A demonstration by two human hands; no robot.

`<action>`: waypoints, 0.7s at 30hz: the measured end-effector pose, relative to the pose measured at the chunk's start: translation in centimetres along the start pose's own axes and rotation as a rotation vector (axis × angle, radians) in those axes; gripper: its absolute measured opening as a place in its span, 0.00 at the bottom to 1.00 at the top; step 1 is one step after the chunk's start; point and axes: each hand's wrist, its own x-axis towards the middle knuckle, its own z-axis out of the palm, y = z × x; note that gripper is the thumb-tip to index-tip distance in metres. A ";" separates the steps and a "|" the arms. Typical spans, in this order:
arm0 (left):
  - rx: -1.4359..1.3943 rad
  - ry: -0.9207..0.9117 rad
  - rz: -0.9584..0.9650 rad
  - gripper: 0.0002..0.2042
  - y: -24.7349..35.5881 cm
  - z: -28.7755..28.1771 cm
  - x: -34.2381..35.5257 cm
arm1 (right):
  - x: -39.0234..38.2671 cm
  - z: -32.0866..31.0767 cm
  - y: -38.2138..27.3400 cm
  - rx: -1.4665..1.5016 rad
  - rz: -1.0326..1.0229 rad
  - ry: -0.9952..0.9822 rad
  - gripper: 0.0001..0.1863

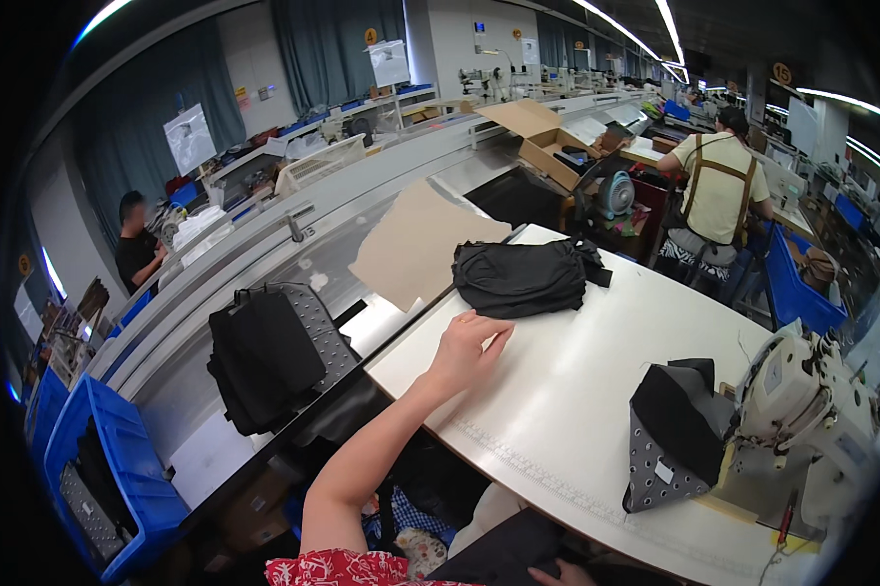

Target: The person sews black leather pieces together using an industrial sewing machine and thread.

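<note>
My left hand (471,348) is over the white sewing table, just in front of a stack of black fabric pieces (520,277). Its fingers are loosely bent and apart, with nothing seen between them. At the lower edge, my right hand (563,574) is only partly in view, its fingers closed on the edge of a dark piece of fabric (503,555) over my lap. A black and grey sewn piece with eyelets (676,430) lies on the right of the table, beside the white sewing machine (801,400).
On the metal ledge to the left lie black fabric pieces (264,356) and a sheet of brown paper (420,244). A blue bin (152,488) with dark pieces stands at lower left. A small red tool (787,518) lies near the machine. Two people work farther off.
</note>
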 end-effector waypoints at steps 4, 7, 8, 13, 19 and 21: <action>-0.058 0.039 0.007 0.06 -0.9 4.7 4.8 | 0.9 0.4 1.4 -0.051 0.070 0.105 0.48; -0.057 0.017 -0.129 0.10 -2.6 8.0 8.4 | 1.7 0.5 3.1 -0.077 0.146 0.241 0.47; -0.019 -0.025 -0.195 0.13 -3.9 9.1 9.3 | 1.5 0.3 3.3 -0.099 0.130 0.201 0.47; 0.022 -0.138 -0.370 0.14 -6.6 12.3 11.6 | 0.5 -1.7 4.6 -0.214 0.062 0.010 0.47; -0.415 0.279 -0.472 0.10 -6.1 10.7 11.8 | -0.6 -0.4 9.2 -0.183 -0.046 0.331 0.36; -0.611 0.446 -0.438 0.09 -4.7 6.9 12.3 | -3.3 -1.4 7.5 -0.182 -0.064 0.370 0.31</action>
